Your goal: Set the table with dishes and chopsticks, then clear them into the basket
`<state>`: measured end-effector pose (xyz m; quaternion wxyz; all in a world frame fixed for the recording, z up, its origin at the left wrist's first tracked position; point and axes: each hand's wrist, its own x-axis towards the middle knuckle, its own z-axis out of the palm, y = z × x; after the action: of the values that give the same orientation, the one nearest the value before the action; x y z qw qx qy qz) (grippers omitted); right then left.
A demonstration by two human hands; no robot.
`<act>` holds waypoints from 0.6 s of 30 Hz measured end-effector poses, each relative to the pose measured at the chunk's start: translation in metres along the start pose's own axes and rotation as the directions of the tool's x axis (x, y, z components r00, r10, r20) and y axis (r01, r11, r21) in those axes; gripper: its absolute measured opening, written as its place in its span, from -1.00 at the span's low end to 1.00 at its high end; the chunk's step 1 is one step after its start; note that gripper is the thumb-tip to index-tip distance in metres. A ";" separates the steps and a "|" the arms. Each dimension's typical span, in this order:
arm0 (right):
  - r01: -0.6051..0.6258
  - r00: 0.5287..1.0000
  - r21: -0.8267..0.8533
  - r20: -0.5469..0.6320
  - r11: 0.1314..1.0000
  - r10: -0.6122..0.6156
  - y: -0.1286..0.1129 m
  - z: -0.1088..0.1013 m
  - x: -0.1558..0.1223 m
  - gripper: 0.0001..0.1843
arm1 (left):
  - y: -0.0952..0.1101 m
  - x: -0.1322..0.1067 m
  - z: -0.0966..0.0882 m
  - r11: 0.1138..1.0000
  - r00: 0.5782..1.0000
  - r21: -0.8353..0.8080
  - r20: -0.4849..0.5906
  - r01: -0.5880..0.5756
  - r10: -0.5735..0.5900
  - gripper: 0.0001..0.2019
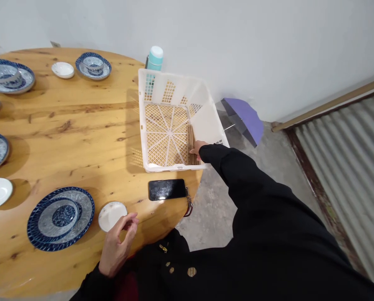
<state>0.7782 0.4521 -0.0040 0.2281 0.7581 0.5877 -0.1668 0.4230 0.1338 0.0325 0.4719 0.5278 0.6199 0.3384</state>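
Note:
My right hand (198, 149) reaches into a white plastic basket (174, 90) at the table's right edge. Its fingers close on a bundle of brown chopsticks (191, 140) lying along the basket's right side. My left hand (117, 245) rests at the near table edge, fingers loosely curled with nothing in them, touching a small white saucer (110, 214). Beside that saucer to the left sits a blue-patterned plate with a bowl (60, 217) on it.
A black phone (167, 189) lies in front of the basket. A teal bottle (154, 60) stands behind it. More blue plates (93, 65) and white saucers (62, 70) ring the round wooden table (80, 125). A purple umbrella (243, 119) lies on the concrete floor.

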 end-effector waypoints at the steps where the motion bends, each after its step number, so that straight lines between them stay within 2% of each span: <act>1: 0.001 1.000 -0.003 -0.008 1.000 -0.001 0.000 0.000 -0.001 -0.46 | 0.000 0.000 0.000 1.000 1.000 0.000 0.003 0.000 0.000 -0.63; 5: -0.007 0.999 -0.004 -0.032 1.000 0.007 -0.002 -0.002 -0.002 -0.40 | -0.003 0.000 0.002 1.000 1.000 -0.002 0.008 0.014 -0.014 -0.62; 9: 0.021 0.999 0.005 -0.036 1.000 -0.021 -0.011 -0.003 0.000 -0.24 | -0.004 0.000 0.003 1.000 0.999 -0.005 0.027 0.030 -0.030 -0.62; 14: 0.060 0.997 -0.088 -0.044 0.994 -0.064 -0.024 -0.004 0.002 -0.12 | -0.004 0.000 0.002 0.999 0.998 0.000 0.034 0.046 -0.046 -0.62; 18: 0.079 0.991 -0.130 -0.101 0.988 -0.093 -0.028 -0.011 0.003 -0.09 | -0.013 -0.002 0.004 0.999 0.999 -0.007 0.007 0.052 -0.052 -0.60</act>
<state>0.7516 0.4663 -0.0009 0.2361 0.7241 0.6405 -0.0986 0.4225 0.1286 0.0195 0.4846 0.5110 0.6306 0.3263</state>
